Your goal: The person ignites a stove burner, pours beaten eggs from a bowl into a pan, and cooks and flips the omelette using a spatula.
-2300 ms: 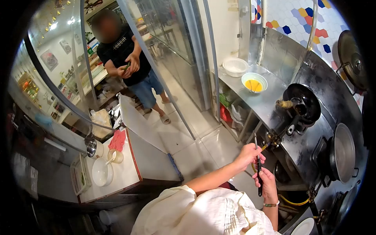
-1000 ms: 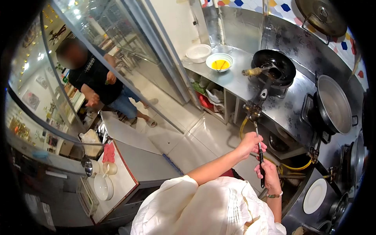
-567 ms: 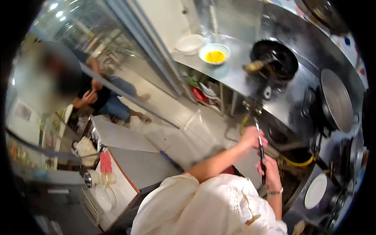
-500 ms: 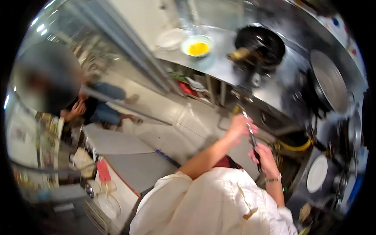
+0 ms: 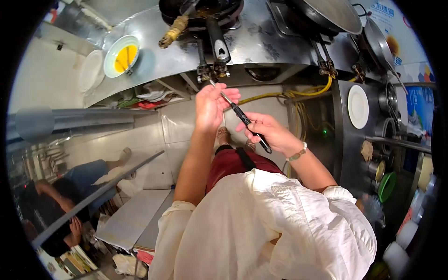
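A long thin tool with a black handle [image 5: 241,115] and a metal front part slants across in front of my body, its tip near the stove valves [image 5: 213,73]. My left hand [image 5: 212,103] is closed around its metal part, palm partly turned up. Lower right, my right hand [image 5: 265,130] grips the black handle between thumb and fingers. Just beyond the valves, a black wok [image 5: 205,11] with a cloth-wrapped handle [image 5: 175,30] and another black handle sits on the steel counter. A bowl of yellow liquid [image 5: 125,55] with a utensil in it stands left of it.
A white plate [image 5: 91,71] lies beside the bowl. At the upper right is a large pan [image 5: 326,14]. Yellow hoses [image 5: 303,91] run under the counter. Another white plate [image 5: 358,106] lies on the right shelf. A seated person [image 5: 65,200] is at the lower left.
The view has turned and the counter now spans the top. Both hands still hold the tool, which now slants more, with its tip toward the upper left.
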Available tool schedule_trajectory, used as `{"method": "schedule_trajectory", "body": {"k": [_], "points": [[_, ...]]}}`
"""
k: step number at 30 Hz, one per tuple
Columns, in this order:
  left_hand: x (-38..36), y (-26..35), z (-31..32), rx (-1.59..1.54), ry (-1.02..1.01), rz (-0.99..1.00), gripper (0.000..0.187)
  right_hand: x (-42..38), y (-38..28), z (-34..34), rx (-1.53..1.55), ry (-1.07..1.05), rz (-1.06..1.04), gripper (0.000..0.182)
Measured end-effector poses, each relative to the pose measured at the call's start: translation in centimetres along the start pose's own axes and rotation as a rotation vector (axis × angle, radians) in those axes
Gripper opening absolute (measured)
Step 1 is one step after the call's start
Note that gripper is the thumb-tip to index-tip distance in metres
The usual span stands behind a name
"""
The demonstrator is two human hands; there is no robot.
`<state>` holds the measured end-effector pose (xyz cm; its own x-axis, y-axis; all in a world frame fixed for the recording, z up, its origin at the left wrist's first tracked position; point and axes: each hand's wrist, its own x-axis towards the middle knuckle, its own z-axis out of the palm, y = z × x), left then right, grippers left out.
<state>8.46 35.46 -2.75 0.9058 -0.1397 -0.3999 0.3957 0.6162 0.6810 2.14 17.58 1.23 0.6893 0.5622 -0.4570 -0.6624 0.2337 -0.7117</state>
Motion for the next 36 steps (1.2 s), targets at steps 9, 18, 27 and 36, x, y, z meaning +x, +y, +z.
{"method": "schedule_trajectory", "body": {"k": [9,18,27,36], "points": [[3.8,0.2,-1.6,-0.014,-0.067,-0.057,0.024,2.5,0.3,1.7,0.123,0.154,-0.084,0.027],[3.2,-0.8,-1.6,-0.006,-0.072,-0.001,0.022,3.4,2.9,0.6,0.121,0.225,-0.080,0.034],[1.1,-5.1,-1.6,-0.042,-0.033,-0.010,0.023,1.8,4.4,-1.6,0.121,0.199,0.167,0.028],[1.1,-9.2,-3.6,-0.093,0.061,-0.064,0.032,1.6,6.6,-2.9,-0.110,0.282,0.158,0.027]]}}
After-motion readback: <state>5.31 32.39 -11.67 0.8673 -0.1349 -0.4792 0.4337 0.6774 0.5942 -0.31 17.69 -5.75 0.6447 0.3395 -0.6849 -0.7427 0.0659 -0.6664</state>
